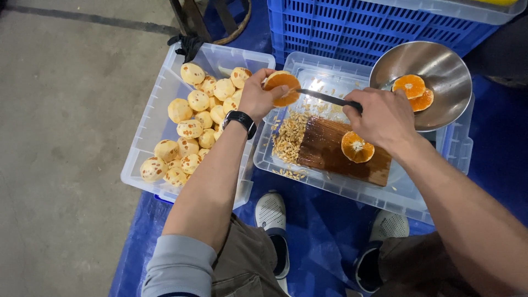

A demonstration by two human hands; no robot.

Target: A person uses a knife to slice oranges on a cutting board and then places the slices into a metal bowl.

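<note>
My left hand [257,97], with a black watch on its wrist, holds a peeled orange half [282,87] cut face up above a clear plastic tub [335,184]. My right hand [383,116] grips a dark knife [324,98] whose tip touches the cut face of that half. Another orange half [357,147] lies cut face up on a wet wooden board [330,151] inside the tub. A heap of pale seeds [288,138] lies beside the board.
A second clear tub [157,118] on the left holds several peeled whole oranges [192,129]. A steel bowl [440,69] at the right contains two orange halves [413,91]. A blue crate [352,25] stands behind. Blue tarp [319,231] and my shoes lie below.
</note>
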